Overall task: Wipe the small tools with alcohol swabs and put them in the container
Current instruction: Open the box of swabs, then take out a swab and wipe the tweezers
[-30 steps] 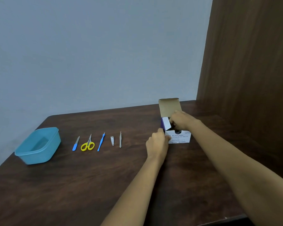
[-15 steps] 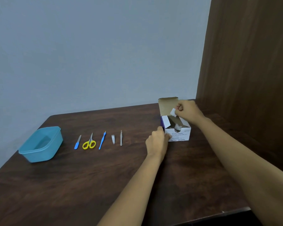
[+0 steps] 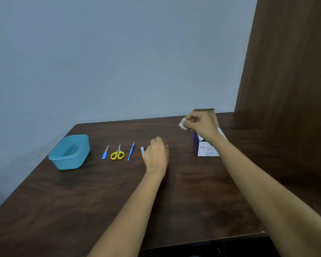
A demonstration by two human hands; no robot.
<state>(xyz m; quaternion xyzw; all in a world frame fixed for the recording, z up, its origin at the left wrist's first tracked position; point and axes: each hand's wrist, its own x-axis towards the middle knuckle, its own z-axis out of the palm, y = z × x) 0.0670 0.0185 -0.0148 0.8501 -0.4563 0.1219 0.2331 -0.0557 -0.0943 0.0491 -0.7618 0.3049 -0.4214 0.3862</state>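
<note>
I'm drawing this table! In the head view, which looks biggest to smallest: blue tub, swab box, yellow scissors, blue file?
1. Blue tub
2. Swab box, partly hidden
3. Yellow scissors
4. Blue file, nearly as long as the scissors but thinner

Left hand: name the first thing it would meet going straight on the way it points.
Probably the thin grey tool peeking out by the left hand; the nail clipper lies just beside it. Depth is unclear.
</note>
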